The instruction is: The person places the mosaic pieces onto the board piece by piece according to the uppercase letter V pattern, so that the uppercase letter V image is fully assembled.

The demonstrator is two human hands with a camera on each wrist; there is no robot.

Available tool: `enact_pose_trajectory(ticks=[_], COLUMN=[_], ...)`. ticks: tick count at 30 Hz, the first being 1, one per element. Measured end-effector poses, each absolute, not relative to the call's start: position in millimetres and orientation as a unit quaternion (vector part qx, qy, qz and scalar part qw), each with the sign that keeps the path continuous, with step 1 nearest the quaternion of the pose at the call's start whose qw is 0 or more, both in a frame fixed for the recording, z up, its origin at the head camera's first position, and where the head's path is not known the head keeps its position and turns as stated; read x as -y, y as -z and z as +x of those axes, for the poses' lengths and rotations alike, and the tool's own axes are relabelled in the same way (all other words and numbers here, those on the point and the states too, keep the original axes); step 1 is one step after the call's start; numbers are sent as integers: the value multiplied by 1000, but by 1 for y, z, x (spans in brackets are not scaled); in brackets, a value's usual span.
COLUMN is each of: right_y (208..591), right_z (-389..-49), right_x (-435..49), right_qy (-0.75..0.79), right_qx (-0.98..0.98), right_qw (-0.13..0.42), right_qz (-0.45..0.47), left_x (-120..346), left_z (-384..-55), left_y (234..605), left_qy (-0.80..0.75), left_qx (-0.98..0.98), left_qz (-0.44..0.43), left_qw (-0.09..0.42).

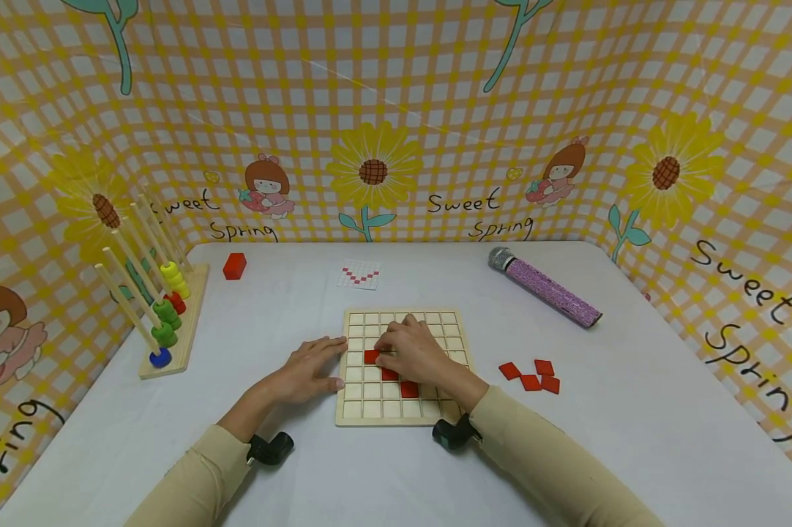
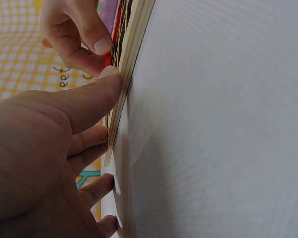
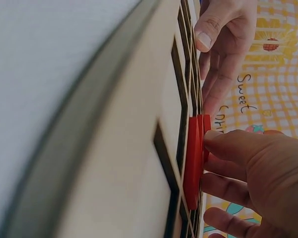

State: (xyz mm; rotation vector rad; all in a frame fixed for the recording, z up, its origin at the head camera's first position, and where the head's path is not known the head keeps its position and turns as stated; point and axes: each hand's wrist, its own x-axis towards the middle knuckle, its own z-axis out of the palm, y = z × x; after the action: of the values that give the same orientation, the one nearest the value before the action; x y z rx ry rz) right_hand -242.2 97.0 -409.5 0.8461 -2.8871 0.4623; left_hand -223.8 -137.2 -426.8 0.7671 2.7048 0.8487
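A square wooden grid board (image 1: 353,419) lies on the table, with red square tiles running diagonally across it, among them a lower tile (image 1: 410,389) and a middle tile (image 1: 389,374). My right hand (image 1: 412,351) is over the board, thumb and fingertips pinching the upper-left red tile (image 1: 371,356). In the right wrist view the thumb rests right at that tile's edge (image 3: 207,124). My left hand (image 1: 307,369) lies along the board's left side, fingers extended. Its thumb touches the board edge (image 2: 134,44) in the left wrist view.
Several loose red tiles (image 1: 531,382) lie right of the board. Behind it is a pattern card (image 1: 359,275) with red squares. A glittery purple microphone (image 1: 547,289) lies back right; a red block (image 1: 234,266) and a wooden peg stand (image 1: 195,315) with coloured beads are at left.
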Motion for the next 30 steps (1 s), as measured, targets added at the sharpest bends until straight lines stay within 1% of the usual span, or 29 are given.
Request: enact_pose_trajectory(ticks=[19,25,30], right_y=[409,405,401], right_z=[-243,-242,-238], right_x=[-98,-105,-117], right_qy=[-154,-159,-164], right_qx=[948,953,952], right_qw=[51,47,63], right_qz=[275,255,250], left_x=[138,137,137], left_z=[-223,-223,-223], left_y=[427,426,426], left_qy=[-295,-293,-292], left_qx=[-913,-914,-915], left_qz=[265,261,262], left_qw=[99,99,97])
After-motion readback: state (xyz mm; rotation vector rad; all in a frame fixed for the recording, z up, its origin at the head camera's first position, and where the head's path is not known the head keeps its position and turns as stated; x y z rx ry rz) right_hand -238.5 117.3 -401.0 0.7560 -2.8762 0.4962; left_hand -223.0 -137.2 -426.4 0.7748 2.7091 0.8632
